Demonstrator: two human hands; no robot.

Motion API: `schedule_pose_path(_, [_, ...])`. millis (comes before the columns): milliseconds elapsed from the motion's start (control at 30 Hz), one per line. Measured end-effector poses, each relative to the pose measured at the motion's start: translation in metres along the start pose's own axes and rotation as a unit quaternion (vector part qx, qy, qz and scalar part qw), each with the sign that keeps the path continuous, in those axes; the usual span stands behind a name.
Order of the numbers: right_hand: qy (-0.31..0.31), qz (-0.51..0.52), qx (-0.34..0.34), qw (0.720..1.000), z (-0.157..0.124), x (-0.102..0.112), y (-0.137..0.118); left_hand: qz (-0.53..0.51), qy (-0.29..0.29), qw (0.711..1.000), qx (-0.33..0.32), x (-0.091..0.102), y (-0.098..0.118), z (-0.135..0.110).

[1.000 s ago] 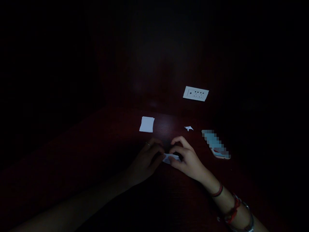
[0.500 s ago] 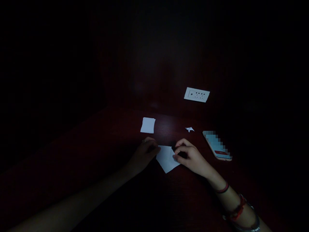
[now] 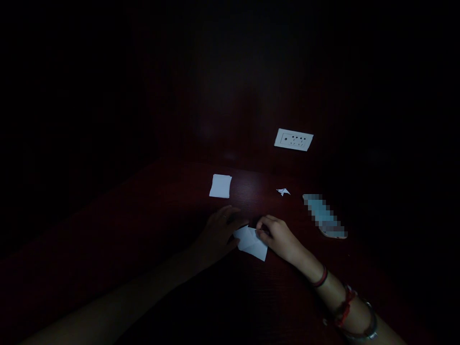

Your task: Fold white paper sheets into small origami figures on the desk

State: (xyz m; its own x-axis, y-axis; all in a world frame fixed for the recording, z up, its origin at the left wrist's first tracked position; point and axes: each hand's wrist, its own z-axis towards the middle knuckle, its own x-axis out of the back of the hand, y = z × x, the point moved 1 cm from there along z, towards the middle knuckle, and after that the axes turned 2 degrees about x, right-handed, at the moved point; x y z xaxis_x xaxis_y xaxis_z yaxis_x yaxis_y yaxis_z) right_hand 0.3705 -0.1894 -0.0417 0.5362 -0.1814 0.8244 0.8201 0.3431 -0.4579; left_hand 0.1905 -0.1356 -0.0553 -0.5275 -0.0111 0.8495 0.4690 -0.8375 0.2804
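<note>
A small white sheet of paper [image 3: 251,243] lies on the dark red table [image 3: 151,225] between my hands. My left hand [image 3: 219,232] rests on the sheet's left edge, fingers stretched out flat and pressing it down. My right hand [image 3: 278,235] has its fingers curled and pinched on the paper's upper right corner. Bracelets sit on my right wrist. The room is very dark.
A stack of white paper squares [image 3: 220,186] lies further back. A tiny folded paper piece [image 3: 283,191] sits to its right, and a phone [image 3: 325,216] lies at the right. A white wall socket [image 3: 293,139] is behind the table.
The paper went from a small folded strip to an opened sheet, then shifted slightly. My left fingers have stretched flat on it and my right hand moved in over its corner.
</note>
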Motion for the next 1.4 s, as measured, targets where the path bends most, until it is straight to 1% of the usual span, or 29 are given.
schedule_pose_path(67, [0.000,-0.013,-0.004,1.000,0.000,-0.001,0.000,-0.009,-0.030,0.999,-0.030,-0.003,-0.002,0.000])
schedule_pose_path(133, [-0.007,-0.031,0.006,0.999,0.000,0.000,-0.001,-0.022,-0.051,0.998,-0.040,-0.005,-0.005,-0.001])
schedule_pose_path(267, [-0.035,-0.072,0.031,0.996,-0.002,0.004,-0.004,-0.024,-0.058,0.997,-0.045,-0.004,-0.005,-0.002])
schedule_pose_path(400, [-0.069,-0.074,0.027,0.995,-0.007,0.010,-0.008,0.004,-0.079,0.996,-0.050,0.001,-0.002,-0.001])
schedule_pose_path(467, [-0.081,-0.076,0.002,0.994,-0.008,0.014,-0.010,0.022,-0.094,0.994,-0.049,0.005,0.002,0.000])
schedule_pose_path(600, [-0.104,-0.083,-0.087,0.987,-0.009,0.016,-0.009,0.072,-0.143,0.987,-0.032,0.009,0.012,0.000])
schedule_pose_path(667, [-0.103,-0.066,-0.105,0.987,-0.008,0.015,-0.007,0.084,-0.153,0.984,-0.021,0.008,0.016,-0.001])
schedule_pose_path(767, [-0.081,-0.033,-0.104,0.991,-0.005,0.011,-0.003,0.061,-0.138,0.988,-0.015,0.005,0.020,-0.005])
schedule_pose_path(933, [0.001,0.007,-0.079,0.997,0.002,0.005,0.003,-0.025,-0.120,0.993,0.000,0.004,0.018,-0.006])
schedule_pose_path(1000, [0.025,0.050,-0.064,0.996,0.004,0.002,0.005,-0.032,-0.103,0.994,0.026,0.005,0.015,-0.003])
schedule_pose_path(1100, [0.052,0.113,-0.049,0.991,0.007,-0.003,0.006,-0.031,-0.062,0.995,0.078,0.002,0.009,-0.001])
schedule_pose_path(1167, [0.070,0.132,-0.049,0.988,0.008,-0.005,0.007,-0.053,-0.051,0.993,0.093,-0.001,0.005,-0.001])
schedule_pose_path(1200, [0.078,0.133,-0.054,0.987,0.009,-0.005,0.008,-0.070,-0.054,0.992,0.088,-0.003,0.003,-0.002])
schedule_pose_path(1300, [0.084,0.094,-0.088,0.988,0.008,-0.002,0.009,-0.107,-0.060,0.990,0.075,-0.006,0.001,-0.003])
schedule_pose_path(1367, [0.057,0.048,-0.119,0.990,0.005,0.004,0.010,-0.112,-0.055,0.989,0.081,-0.004,0.002,-0.003])
schedule_pose_path(1400, [0.034,0.031,-0.132,0.990,0.003,0.006,0.009,-0.108,-0.053,0.989,0.081,-0.003,0.004,-0.002])
